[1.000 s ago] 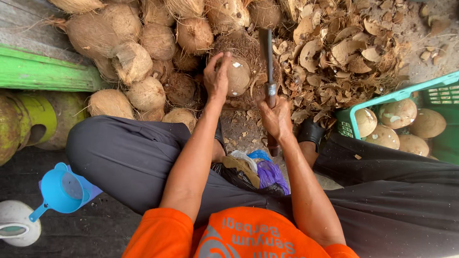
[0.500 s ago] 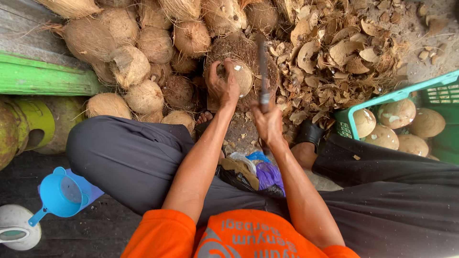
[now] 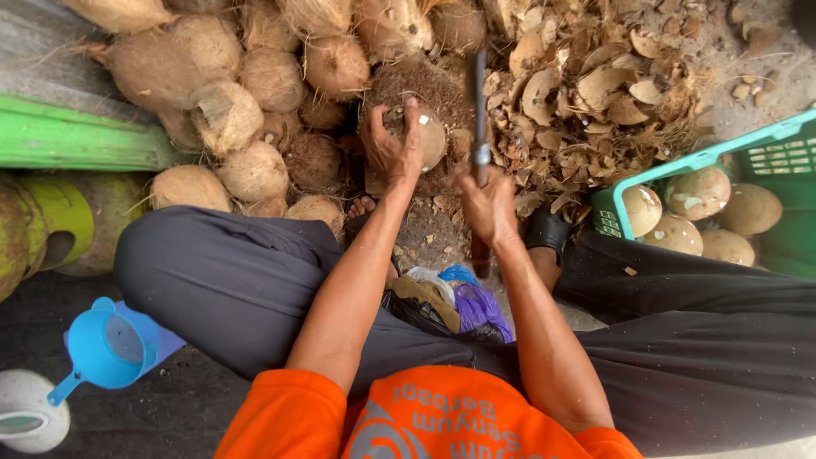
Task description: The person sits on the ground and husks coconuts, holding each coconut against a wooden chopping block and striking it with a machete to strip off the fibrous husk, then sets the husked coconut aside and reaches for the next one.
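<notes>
My left hand (image 3: 393, 144) grips a partly husked coconut (image 3: 429, 136) and holds it against a brown husk-covered block in front of my knees. Pale shell shows beside my fingers. My right hand (image 3: 487, 204) is closed round the handle of a long dark-bladed knife (image 3: 480, 110), whose blade points away from me, just right of the coconut. Both forearms reach out over my crossed legs in dark trousers.
A heap of husked brown coconuts (image 3: 255, 93) lies at the upper left. Broken shell pieces (image 3: 595, 85) pile up at the upper right. A green crate (image 3: 765, 161) holds peeled coconuts at right. A blue scoop (image 3: 106, 348) and green board (image 3: 68, 140) sit at left.
My left hand has turned the coconut and slid over its top. The knife has swung from beside the coconut to a more upright line, with my right hand closer to the coconut.
</notes>
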A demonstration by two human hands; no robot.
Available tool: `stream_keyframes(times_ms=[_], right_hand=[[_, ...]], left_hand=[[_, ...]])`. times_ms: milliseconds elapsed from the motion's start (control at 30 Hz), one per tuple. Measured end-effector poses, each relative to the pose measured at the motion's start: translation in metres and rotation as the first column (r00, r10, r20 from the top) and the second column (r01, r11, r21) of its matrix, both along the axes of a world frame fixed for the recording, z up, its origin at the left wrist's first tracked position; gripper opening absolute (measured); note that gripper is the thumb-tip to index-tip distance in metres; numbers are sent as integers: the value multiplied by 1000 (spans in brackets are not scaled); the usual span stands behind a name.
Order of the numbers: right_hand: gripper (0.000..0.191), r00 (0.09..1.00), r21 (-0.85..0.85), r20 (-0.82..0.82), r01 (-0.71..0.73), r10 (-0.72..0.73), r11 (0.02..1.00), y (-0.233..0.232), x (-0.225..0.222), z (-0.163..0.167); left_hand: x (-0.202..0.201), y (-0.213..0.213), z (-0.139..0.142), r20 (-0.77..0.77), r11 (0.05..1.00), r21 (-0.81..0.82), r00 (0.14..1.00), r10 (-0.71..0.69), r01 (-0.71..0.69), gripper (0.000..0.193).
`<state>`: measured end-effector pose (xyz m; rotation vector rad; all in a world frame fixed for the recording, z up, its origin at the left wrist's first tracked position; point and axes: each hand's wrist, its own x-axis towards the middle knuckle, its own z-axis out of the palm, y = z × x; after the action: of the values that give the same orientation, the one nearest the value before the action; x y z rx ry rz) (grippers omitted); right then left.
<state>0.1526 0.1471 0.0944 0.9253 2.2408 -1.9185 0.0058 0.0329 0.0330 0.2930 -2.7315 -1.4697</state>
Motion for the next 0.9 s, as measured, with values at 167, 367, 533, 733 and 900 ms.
stream_keyframes(times_ms=[167,367,533,733,900], right_hand=[[22,998,-53,-36,58,-60,997,-14,3,-13],[44,947,43,311,-92,75,995,-19,6,-42],[40,957,21,280,-80,71,997,-11,5,-21],[18,996,48,-73,56,-52,997,-4,5,-1],[19,995,31,16,-100,99,995,-26,9,-20]], left_hand=[[11,3,-5,-13,993,85,997,78,-77,66],[1,-2,-19,-241,997,52,970,-36,50,62],[-8,-13,-8,88,989,134,995,47,-59,70],[9,3,4,69,967,162,980,188,-197,63],[18,11,-8,-59,981,34,979,194,-192,59]])
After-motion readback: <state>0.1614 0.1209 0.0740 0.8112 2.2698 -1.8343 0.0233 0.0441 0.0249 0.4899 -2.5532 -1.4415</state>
